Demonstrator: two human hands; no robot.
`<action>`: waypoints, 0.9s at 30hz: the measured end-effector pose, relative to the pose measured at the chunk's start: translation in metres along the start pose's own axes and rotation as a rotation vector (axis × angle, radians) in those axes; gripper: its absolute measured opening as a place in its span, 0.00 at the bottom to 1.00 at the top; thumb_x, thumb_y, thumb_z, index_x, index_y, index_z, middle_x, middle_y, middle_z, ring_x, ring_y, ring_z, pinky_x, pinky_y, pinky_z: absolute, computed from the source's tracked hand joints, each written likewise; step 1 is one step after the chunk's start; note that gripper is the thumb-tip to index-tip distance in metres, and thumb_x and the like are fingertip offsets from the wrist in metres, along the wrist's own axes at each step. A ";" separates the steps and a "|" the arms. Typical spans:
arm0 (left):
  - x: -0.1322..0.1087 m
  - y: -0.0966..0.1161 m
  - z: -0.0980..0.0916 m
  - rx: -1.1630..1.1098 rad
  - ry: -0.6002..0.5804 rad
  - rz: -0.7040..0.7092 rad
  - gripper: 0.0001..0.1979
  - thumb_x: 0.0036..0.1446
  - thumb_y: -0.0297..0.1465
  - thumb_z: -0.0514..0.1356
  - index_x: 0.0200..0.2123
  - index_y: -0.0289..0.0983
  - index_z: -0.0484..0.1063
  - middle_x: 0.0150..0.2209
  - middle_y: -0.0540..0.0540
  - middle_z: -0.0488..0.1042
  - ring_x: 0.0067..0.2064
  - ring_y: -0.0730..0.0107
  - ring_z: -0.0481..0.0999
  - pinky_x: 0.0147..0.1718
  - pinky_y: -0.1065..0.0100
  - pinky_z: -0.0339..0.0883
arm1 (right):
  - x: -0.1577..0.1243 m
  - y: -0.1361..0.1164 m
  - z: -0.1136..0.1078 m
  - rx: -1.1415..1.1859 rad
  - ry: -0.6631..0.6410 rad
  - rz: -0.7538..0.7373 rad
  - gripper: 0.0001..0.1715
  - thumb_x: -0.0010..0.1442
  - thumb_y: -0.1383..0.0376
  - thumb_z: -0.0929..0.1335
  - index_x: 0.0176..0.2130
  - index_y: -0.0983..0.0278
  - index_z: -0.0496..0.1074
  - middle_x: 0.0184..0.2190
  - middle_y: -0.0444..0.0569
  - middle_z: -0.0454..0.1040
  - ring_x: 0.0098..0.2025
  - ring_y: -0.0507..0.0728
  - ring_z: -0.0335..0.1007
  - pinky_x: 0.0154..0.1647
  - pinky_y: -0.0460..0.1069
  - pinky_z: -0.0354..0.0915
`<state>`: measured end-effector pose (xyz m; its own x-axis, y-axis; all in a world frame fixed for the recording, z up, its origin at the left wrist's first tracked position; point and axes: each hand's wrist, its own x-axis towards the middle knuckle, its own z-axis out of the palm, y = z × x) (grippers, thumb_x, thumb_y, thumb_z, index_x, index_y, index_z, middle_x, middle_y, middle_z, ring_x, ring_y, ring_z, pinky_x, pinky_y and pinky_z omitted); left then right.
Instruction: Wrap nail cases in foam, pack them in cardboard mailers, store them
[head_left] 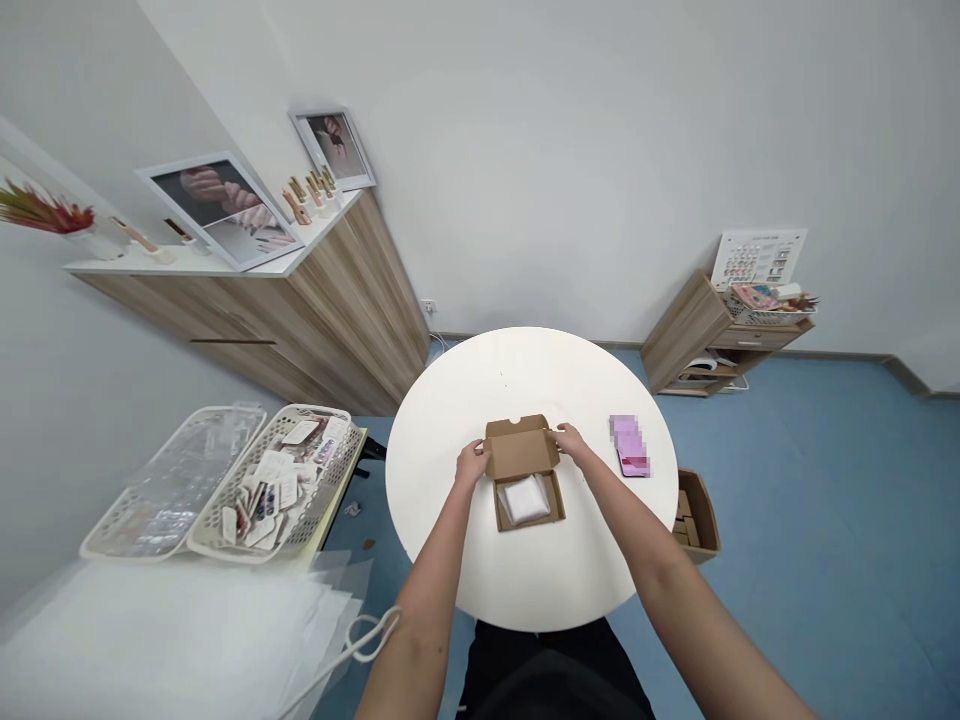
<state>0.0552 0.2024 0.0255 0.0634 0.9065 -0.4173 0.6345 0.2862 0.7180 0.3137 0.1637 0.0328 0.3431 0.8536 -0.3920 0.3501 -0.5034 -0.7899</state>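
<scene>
A small brown cardboard box [556, 497] rests on the round white table [442, 410], its lid [521, 452] raised and tilted back. Inside lies a white wrapped packet [526, 499]; what it holds is hidden. My left hand [471, 463] grips the left side flap of the lid. On the opposite side, my right hand [571, 442] has its fingers closed at the lid's right flap. Both hands are level with the lid, beyond the packet.
A pink-purple phone-like object [630, 445], partly pixelated, lies at the table's right. Below that edge stands an open carton [703, 512] holding small brown boxes. To the left are white baskets [196, 535] of packets and clear plastic, plus a wooden cabinet [345, 290].
</scene>
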 end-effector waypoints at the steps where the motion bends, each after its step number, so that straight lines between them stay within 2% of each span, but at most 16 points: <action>1: -0.001 0.003 -0.002 0.006 -0.004 0.008 0.27 0.53 0.30 0.59 0.58 0.36 0.66 0.46 0.41 0.79 0.45 0.61 0.79 0.40 0.66 0.72 | 0.000 -0.002 0.000 0.002 -0.026 0.014 0.27 0.51 0.59 0.68 0.50 0.66 0.68 0.42 0.58 0.76 0.37 0.59 0.75 0.36 0.51 0.68; 5: -0.016 0.015 -0.008 0.024 -0.015 0.063 0.33 0.54 0.29 0.59 0.63 0.39 0.59 0.49 0.43 0.77 0.44 0.65 0.78 0.42 0.67 0.71 | -0.009 -0.012 -0.008 -0.027 -0.104 0.056 0.28 0.50 0.62 0.69 0.52 0.64 0.68 0.42 0.54 0.76 0.37 0.59 0.74 0.37 0.52 0.68; 8: -0.035 0.020 -0.009 0.077 0.000 0.189 0.33 0.58 0.28 0.56 0.66 0.42 0.53 0.49 0.43 0.77 0.41 0.67 0.78 0.43 0.65 0.70 | -0.022 -0.017 -0.016 -0.164 -0.144 -0.054 0.24 0.53 0.62 0.69 0.50 0.60 0.69 0.38 0.50 0.77 0.39 0.60 0.73 0.41 0.52 0.65; 12: -0.064 0.020 -0.004 0.182 0.054 0.364 0.31 0.61 0.27 0.52 0.67 0.43 0.50 0.43 0.44 0.77 0.39 0.64 0.78 0.43 0.61 0.70 | -0.049 -0.018 -0.019 -0.310 -0.083 -0.187 0.16 0.56 0.63 0.68 0.46 0.58 0.70 0.35 0.47 0.76 0.38 0.60 0.71 0.39 0.50 0.61; 17: -0.099 0.012 0.011 0.164 0.109 0.429 0.25 0.63 0.27 0.48 0.63 0.40 0.53 0.42 0.42 0.76 0.45 0.60 0.78 0.44 0.59 0.70 | -0.086 -0.009 -0.014 -0.344 -0.049 -0.179 0.16 0.60 0.67 0.63 0.48 0.57 0.68 0.32 0.47 0.74 0.35 0.59 0.70 0.35 0.49 0.58; 22: -0.128 -0.004 0.025 0.003 0.126 0.460 0.19 0.64 0.30 0.48 0.58 0.43 0.57 0.49 0.43 0.73 0.51 0.63 0.75 0.48 0.60 0.71 | -0.120 0.005 -0.013 -0.307 -0.026 -0.208 0.18 0.60 0.68 0.61 0.49 0.57 0.67 0.33 0.46 0.74 0.35 0.58 0.70 0.35 0.49 0.58; 25: -0.143 -0.026 0.031 -0.012 0.104 0.489 0.21 0.63 0.30 0.49 0.59 0.43 0.57 0.53 0.43 0.72 0.54 0.62 0.73 0.51 0.59 0.70 | -0.142 0.022 -0.012 -0.323 -0.034 -0.240 0.24 0.57 0.71 0.60 0.52 0.57 0.67 0.36 0.47 0.75 0.38 0.58 0.71 0.38 0.49 0.60; 27: -0.152 -0.046 0.038 0.030 0.082 0.532 0.25 0.60 0.26 0.49 0.60 0.44 0.56 0.58 0.44 0.68 0.59 0.61 0.69 0.56 0.57 0.67 | -0.155 0.039 -0.009 -0.319 -0.050 -0.262 0.30 0.53 0.75 0.60 0.53 0.57 0.67 0.40 0.48 0.76 0.41 0.58 0.72 0.41 0.49 0.62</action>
<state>0.0450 0.0392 0.0349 0.3223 0.9455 0.0456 0.5531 -0.2272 0.8015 0.2818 0.0103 0.0674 0.1667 0.9598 -0.2257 0.6752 -0.2779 -0.6832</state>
